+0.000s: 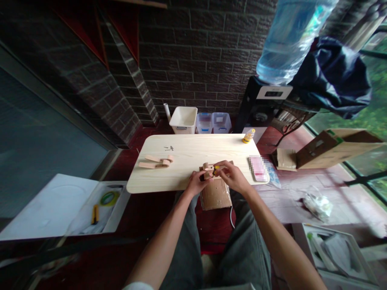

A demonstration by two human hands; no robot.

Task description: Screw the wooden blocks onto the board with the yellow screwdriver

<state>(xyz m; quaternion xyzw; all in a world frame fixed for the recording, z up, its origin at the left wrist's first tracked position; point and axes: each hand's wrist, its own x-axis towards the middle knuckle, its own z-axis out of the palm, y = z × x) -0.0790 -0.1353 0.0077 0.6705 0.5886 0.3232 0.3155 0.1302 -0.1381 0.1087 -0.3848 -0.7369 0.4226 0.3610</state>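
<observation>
My left hand is closed around a light wooden piece with a rounded end, at the table's front edge. Close beside it, my right hand pinches a small yellow-and-black tool against the wood; its exact kind is too small to make out. Beneath both hands a cardboard sheet hangs over the edge towards my lap. To the left on the table lie two similar wooden pieces, each a flat strip with a curved end. Several small dark parts, possibly screws, are scattered behind them.
The pale table carries a yellow-capped bottle and a blurred pink item at right. Beyond it stand a cream bin, clear boxes and a water dispenser. An open white box sits low left.
</observation>
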